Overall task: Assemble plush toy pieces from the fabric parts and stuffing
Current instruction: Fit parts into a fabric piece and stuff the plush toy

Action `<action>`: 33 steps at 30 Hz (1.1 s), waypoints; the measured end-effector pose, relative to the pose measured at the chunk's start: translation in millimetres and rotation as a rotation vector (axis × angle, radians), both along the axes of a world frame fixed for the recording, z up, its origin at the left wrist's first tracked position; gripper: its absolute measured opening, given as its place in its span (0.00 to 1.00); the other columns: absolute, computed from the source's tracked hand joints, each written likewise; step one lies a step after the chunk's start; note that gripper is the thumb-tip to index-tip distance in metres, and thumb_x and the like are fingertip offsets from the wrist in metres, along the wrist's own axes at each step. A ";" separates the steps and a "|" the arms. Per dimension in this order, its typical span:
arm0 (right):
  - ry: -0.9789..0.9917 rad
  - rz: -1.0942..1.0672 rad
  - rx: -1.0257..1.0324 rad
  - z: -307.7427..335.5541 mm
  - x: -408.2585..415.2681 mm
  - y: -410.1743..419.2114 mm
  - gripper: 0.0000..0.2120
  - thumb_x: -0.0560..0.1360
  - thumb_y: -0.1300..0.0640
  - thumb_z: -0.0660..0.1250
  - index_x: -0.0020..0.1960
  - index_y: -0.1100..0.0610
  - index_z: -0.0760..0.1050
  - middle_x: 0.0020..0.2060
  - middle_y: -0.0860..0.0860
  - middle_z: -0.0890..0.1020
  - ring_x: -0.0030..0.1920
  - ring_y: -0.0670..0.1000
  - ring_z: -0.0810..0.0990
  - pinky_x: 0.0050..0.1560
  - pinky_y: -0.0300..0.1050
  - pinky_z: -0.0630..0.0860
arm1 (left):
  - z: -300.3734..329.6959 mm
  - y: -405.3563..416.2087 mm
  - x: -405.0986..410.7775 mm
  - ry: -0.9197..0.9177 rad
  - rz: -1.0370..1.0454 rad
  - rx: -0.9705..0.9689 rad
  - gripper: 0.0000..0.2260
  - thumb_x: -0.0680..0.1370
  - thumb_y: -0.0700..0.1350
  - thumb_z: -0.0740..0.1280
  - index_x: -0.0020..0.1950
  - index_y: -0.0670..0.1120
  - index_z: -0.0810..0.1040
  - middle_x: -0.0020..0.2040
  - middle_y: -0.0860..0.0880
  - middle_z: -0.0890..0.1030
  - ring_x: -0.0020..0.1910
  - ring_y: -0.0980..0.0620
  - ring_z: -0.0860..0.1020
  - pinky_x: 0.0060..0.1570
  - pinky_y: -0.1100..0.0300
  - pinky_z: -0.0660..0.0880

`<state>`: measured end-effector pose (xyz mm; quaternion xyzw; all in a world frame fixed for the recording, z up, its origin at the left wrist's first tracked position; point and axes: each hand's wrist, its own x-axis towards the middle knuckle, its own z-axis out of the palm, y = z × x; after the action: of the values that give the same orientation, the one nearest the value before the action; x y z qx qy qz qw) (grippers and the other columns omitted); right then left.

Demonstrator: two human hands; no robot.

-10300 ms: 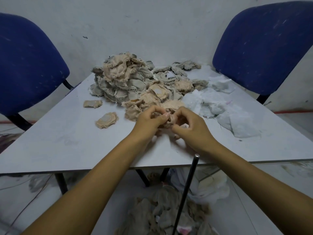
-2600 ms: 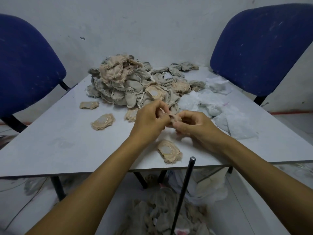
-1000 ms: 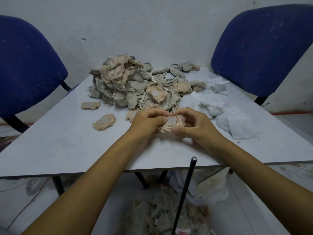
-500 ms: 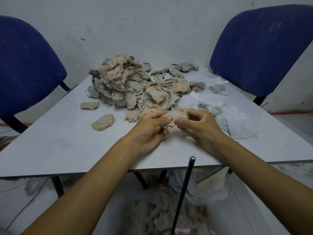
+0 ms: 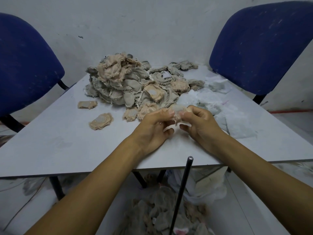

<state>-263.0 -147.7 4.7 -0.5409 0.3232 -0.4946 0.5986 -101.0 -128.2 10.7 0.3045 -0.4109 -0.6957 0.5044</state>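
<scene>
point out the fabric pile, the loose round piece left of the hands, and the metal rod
fabric pile (image 5: 128, 85), head view, on the grey folds at its middle
round piece (image 5: 101, 120), head view, on its pale centre patch
metal rod (image 5: 182, 189), head view, on its shaft below the table edge

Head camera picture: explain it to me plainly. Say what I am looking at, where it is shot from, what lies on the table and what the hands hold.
There is no machine here. A person wears one wide camera on the head, looking forward and down, so the two bare arms come in from the bottom edge. The left hand and the right hand meet over the grey table, and the fingers of both pinch one small beige fabric piece between them. Behind it lies a big pile of fabric parts, with white stuffing to its right. Two loose beige pieces lie to the left: a rounded one and a smaller one farther back. Two blue chairs flank the table. A thin black rod stands near its front edge, and more fabric lies on the floor below.
</scene>
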 end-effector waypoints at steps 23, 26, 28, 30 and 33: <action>-0.012 -0.195 -0.079 -6.4 18.6 4.1 0.15 0.73 0.71 0.70 0.56 0.57 0.75 0.32 0.56 0.74 0.35 0.54 0.80 0.42 0.49 0.82 | -11.8 4.5 1.5 -0.826 0.539 -0.541 0.12 0.80 0.48 0.68 0.40 0.46 0.70 0.34 0.46 0.76 0.35 0.45 0.76 0.34 0.53 0.72; 0.149 -0.283 -0.209 -7.9 22.2 7.5 0.13 0.73 0.63 0.75 0.53 0.54 0.75 0.33 0.55 0.76 0.34 0.55 0.83 0.34 0.49 0.82 | -10.6 8.5 2.6 -0.837 0.644 -0.550 0.12 0.81 0.48 0.67 0.41 0.45 0.70 0.36 0.43 0.78 0.38 0.40 0.77 0.37 0.47 0.74; 0.269 -0.363 -0.277 -8.9 22.8 7.7 0.10 0.74 0.58 0.75 0.51 0.52 0.75 0.33 0.53 0.75 0.32 0.52 0.82 0.30 0.48 0.80 | -9.2 9.8 3.5 -0.905 0.665 -0.586 0.11 0.81 0.48 0.66 0.42 0.45 0.71 0.37 0.46 0.77 0.38 0.42 0.77 0.39 0.43 0.75; 0.328 -0.389 -0.301 -10.0 21.7 7.5 0.08 0.75 0.55 0.74 0.50 0.49 0.75 0.34 0.51 0.74 0.31 0.51 0.80 0.29 0.49 0.81 | -9.3 11.1 2.0 -0.929 0.646 -0.599 0.12 0.81 0.48 0.67 0.43 0.44 0.70 0.36 0.45 0.77 0.38 0.42 0.78 0.39 0.42 0.75; 0.394 -0.312 -0.334 -10.3 21.9 8.3 0.08 0.77 0.55 0.71 0.51 0.45 0.74 0.34 0.46 0.73 0.34 0.56 0.80 0.32 0.52 0.82 | -11.3 10.4 3.1 -0.936 0.650 -0.586 0.12 0.80 0.48 0.68 0.43 0.44 0.70 0.36 0.46 0.77 0.37 0.47 0.79 0.37 0.48 0.76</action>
<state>-241.0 -139.5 -5.6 -0.6613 0.4265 -0.5124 0.3437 -97.9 -117.7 -0.6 0.5346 -0.6475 -0.1596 0.5191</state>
